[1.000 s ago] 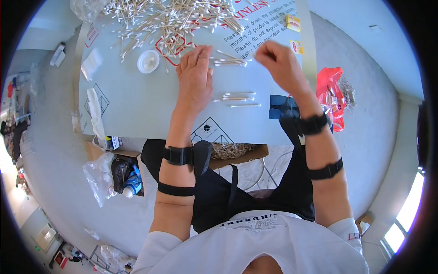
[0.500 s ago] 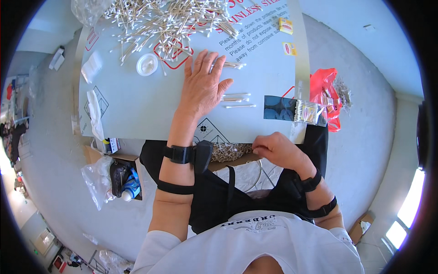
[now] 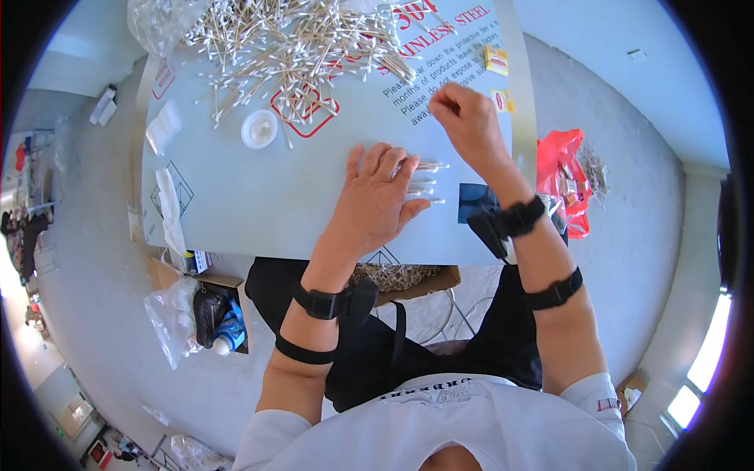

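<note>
My left hand (image 3: 375,200) lies palm down on the sheet-covered table (image 3: 259,196), thumb spread away from the other fingers. Under and beside it are several cotton swabs (image 3: 424,183); their white tips stick out to the right, their other ends hidden by the hand. Over the right part of the table my right hand (image 3: 469,125) is raised, its fingers curled in. Whatever those fingers hold, if anything, does not show. A large loose heap of cotton swabs (image 3: 290,47) covers the far side. A small round white tub (image 3: 259,129) stands at the heap's near edge.
Two small yellow packets (image 3: 496,60) lie at the right edge. A dark sheet (image 3: 473,202) is partly behind my right forearm. White strips (image 3: 169,204) lie at left. A box of swabs (image 3: 400,279) sits below the front edge; a red bag (image 3: 561,177) is beyond the right side.
My right hand has risen from the table's front edge to over its right part. My left hand has drawn nearer to me, and now covers part of the separate swabs.
</note>
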`<state>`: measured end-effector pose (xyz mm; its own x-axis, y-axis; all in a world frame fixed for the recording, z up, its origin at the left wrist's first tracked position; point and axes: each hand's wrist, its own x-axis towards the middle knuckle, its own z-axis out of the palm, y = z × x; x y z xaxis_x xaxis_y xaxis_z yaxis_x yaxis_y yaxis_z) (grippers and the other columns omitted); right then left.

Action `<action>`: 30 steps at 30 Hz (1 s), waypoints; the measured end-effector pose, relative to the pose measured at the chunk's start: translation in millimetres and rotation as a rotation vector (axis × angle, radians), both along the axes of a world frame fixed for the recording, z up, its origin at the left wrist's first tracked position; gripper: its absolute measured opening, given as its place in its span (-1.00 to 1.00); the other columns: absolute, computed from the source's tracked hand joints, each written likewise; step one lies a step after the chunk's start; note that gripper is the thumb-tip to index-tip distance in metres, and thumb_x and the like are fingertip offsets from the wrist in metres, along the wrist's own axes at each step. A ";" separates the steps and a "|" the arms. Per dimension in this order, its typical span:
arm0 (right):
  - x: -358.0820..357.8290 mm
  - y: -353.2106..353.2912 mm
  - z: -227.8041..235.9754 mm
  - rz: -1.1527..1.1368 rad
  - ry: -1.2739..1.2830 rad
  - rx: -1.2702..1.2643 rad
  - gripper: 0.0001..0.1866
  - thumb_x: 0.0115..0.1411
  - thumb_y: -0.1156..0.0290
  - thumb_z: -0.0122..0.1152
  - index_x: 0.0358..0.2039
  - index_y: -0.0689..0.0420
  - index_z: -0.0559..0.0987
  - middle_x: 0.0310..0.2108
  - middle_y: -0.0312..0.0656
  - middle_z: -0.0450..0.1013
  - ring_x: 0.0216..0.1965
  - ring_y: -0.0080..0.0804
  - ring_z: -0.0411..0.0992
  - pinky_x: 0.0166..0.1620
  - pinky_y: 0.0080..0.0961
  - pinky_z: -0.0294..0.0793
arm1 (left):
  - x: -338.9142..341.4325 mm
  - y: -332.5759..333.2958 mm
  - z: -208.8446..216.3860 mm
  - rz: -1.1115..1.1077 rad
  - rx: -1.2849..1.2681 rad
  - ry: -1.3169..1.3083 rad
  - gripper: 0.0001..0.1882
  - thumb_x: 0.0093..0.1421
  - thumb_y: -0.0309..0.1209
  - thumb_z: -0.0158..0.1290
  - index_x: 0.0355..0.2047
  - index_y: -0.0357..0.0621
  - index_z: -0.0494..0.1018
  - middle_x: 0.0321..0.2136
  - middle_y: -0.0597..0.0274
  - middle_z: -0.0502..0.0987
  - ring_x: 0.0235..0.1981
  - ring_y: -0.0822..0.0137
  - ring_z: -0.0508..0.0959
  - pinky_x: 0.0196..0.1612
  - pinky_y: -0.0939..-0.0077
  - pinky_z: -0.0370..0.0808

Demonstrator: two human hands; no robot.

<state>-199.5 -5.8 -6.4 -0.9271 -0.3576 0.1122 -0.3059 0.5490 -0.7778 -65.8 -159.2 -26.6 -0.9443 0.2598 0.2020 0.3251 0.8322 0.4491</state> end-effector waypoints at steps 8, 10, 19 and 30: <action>-55.2 -41.2 -35.8 -0.176 0.299 0.204 -0.74 0.00 0.24 0.33 -0.43 0.19 0.59 -0.46 -0.09 0.52 -0.41 -0.18 0.51 -0.30 -0.28 0.47 | -10.5 -1.9 3.8 -0.023 0.038 -0.021 -0.45 0.11 -0.12 0.14 0.04 -0.15 0.40 -0.06 0.16 0.34 0.09 0.08 0.27 0.22 0.08 0.11; -60.2 -45.6 -36.3 -0.175 0.282 0.265 -0.73 -0.01 0.21 0.33 -0.45 0.17 0.59 -0.49 -0.10 0.52 -0.40 -0.17 0.52 -0.29 -0.25 0.46 | -11.0 -2.8 3.9 -0.026 0.046 -0.024 -0.46 0.11 -0.12 0.15 0.03 -0.15 0.41 -0.06 0.17 0.34 0.09 0.09 0.27 0.21 0.09 0.12; -85.7 -31.0 -30.3 -0.099 -0.164 0.184 -0.79 0.00 0.32 0.36 -0.53 0.21 0.61 -0.64 -0.26 0.48 -0.56 -0.50 0.44 -0.46 -0.52 0.39 | -13.0 -2.1 2.6 -0.023 0.057 0.001 -0.48 0.09 -0.14 0.17 0.00 -0.15 0.43 -0.06 0.18 0.36 0.07 0.10 0.30 0.20 0.12 0.13; -41.6 3.8 -13.5 0.073 -0.415 -0.094 -0.84 0.04 0.40 0.34 -0.50 0.25 0.63 -0.62 -0.33 0.44 -0.61 -0.62 0.28 -0.53 -0.60 0.24 | -13.4 -8.7 -0.7 -0.027 0.087 -0.001 -0.47 0.05 -0.19 0.20 0.02 -0.13 0.44 -0.05 0.20 0.38 0.09 0.11 0.31 0.19 0.14 0.12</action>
